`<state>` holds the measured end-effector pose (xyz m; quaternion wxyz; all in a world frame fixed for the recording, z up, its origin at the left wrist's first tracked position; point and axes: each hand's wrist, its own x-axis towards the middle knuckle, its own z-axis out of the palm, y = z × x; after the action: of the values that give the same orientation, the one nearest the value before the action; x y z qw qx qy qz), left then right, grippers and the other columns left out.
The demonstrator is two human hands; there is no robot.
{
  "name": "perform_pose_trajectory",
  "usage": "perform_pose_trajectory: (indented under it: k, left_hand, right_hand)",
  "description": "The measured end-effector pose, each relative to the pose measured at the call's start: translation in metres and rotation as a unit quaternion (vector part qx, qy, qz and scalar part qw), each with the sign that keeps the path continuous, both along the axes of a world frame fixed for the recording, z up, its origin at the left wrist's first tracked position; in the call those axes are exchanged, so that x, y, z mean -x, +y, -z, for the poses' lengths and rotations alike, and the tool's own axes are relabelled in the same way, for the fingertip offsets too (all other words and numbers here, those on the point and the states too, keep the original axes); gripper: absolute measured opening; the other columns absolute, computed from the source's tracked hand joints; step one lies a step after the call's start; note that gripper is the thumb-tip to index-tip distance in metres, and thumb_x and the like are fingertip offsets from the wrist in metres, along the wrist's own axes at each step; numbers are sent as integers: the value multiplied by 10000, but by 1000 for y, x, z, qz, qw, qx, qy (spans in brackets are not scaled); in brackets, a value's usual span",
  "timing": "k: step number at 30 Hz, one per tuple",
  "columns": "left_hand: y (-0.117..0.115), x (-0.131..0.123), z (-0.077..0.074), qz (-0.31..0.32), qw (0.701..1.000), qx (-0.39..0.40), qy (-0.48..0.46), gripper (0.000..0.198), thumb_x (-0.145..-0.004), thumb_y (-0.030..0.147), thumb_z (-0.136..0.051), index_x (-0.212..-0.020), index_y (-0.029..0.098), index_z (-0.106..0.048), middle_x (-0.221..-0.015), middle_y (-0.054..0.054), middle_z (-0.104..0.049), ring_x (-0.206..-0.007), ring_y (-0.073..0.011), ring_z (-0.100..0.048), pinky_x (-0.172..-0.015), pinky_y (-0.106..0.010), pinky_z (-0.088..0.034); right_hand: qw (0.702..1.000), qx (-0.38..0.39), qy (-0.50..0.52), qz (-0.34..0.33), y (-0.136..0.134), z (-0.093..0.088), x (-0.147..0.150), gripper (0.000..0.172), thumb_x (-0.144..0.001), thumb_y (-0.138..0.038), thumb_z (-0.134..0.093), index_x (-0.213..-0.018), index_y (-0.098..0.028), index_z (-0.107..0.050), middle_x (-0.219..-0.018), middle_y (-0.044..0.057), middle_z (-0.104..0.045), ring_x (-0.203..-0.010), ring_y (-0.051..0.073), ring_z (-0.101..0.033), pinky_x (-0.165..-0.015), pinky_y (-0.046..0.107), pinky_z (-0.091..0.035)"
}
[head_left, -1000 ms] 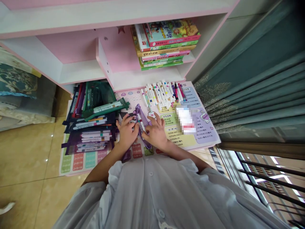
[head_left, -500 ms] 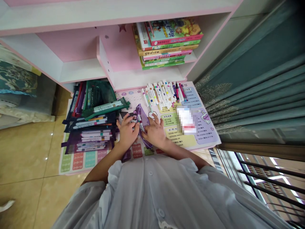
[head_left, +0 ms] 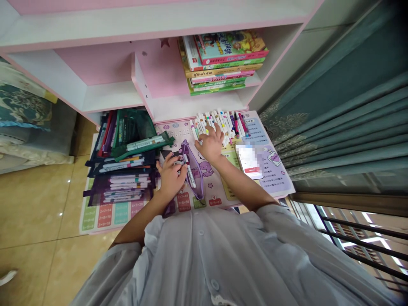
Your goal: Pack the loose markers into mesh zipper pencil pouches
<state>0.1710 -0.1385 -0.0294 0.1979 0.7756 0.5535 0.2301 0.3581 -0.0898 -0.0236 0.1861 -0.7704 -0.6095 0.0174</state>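
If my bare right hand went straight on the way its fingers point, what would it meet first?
Probably the loose cluster of white-barrelled plastic markers with coloured bands. The fingertips of the right hand overlap them in view, though depth leaves actual contact unclear.

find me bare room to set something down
Room: the desk right of the phone, and the cubby left of the upright divider. Crowded: the desk's left, under filled pouches; the back, with loose markers and the right hand; the centre, with the open purple pouch and left hand.
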Motion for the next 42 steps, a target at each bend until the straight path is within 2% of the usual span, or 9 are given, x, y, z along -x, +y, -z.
perform_pose_trajectory:
  k: [3, 7, 16, 22, 26, 29, 35, 39, 42]
  left_hand:
    - [1, 1, 0, -2, 1000, 3, 2, 322, -902, 322, -593, -601, 215, -637, -1188, -36, -727, -1379, -312, -484, -1181, -687, -166]
    - [1, 2, 0, -4, 1000, 4, -5, 329, -901, 324, -589, -594, 218, -643, -1180, -42, -726, -1382, -306, -480, -1201, -663, -165]
    - [2, 2, 0, -6, 1000, 10, -11, 318, -902, 307, -599, -599, 213, -625, -1197, -36, -725, -1385, -310, -478, -1171, -688, -173]
    - [2, 1, -3, -6, 1000, 13, -12, 331, -898, 302, -599, -582, 205, -618, -1182, -36, -729, -1380, -325, -481, -1161, -700, -173]
    - [2, 1, -3, -5, 1000, 11, -9, 333, -902, 309, -597, -586, 206, -620, -1177, -44, -732, -1375, -320, -487, -1160, -692, -182]
    - [2, 1, -3, -8, 1000, 14, -9, 324, -900, 308, -601, -593, 207, -625, -1184, -50, -730, -1381, -312, -484, -1169, -683, -179]
    - [1, 1, -6, -1, 1000, 23, -6, 326, -912, 307, -580, -609, 204, -644, -1195, -45, -727, -1391, -330, -472, -1164, -698, -176]
    - [1, 1, -5, 1, 1000, 21, -6, 323, -914, 297, -574, -612, 202, -641, -1193, -42, -728, -1394, -340, -467, -1151, -710, -179]
    - [2, 1, -4, 2, 1000, 13, -7, 334, -919, 295, -567, -605, 199, -630, -1189, -41, -730, -1388, -336, -471, -1145, -706, -180]
  right_hand:
    - [999, 42, -23, -2, 21, 9, 1, 243, -864, -303, -608, -989, -157, -756, -1507, 163, -458, -1488, 441, -226, -1148, 697, -234]
    - [998, 62, -30, -6, 35, 18, 4, 286, -844, -282, -625, -1056, -123, -734, -1531, 205, -416, -1505, 450, -177, -1148, 732, -188]
    - [998, 52, -21, -12, 42, 31, 6, 214, -815, -244, -619, -934, -130, -755, -1545, 190, -416, -1519, 443, -140, -1155, 749, -110]
    - [999, 30, -21, -26, 38, 29, 4, 202, -792, -260, -622, -881, -138, -757, -1542, 171, -431, -1516, 430, -158, -1164, 724, -155]
    - [1000, -3, 2, -9, 22, 16, 1, 187, -799, -282, -603, -771, -153, -736, -1531, 136, -453, -1498, 447, -196, -1144, 721, -220]
    - [999, -39, 37, -1, 0, 4, -2, 194, -792, -282, -593, -658, -173, -682, -1492, 116, -493, -1483, 455, -235, -1117, 702, -289]
    - [980, -153, 101, -77, -61, -10, 3, 226, -771, -278, -621, -563, -202, -574, -1374, 86, -573, -1458, 421, -310, -1139, 631, -326]
    - [976, -144, 107, -124, -94, -11, 13, 223, -772, -275, -650, -570, -205, -587, -1362, 78, -578, -1459, 407, -316, -1136, 592, -346]
    - [981, -108, 94, -134, -107, -7, 21, 203, -759, -259, -667, -570, -202, -616, -1368, 84, -584, -1453, 406, -322, -1124, 590, -343]
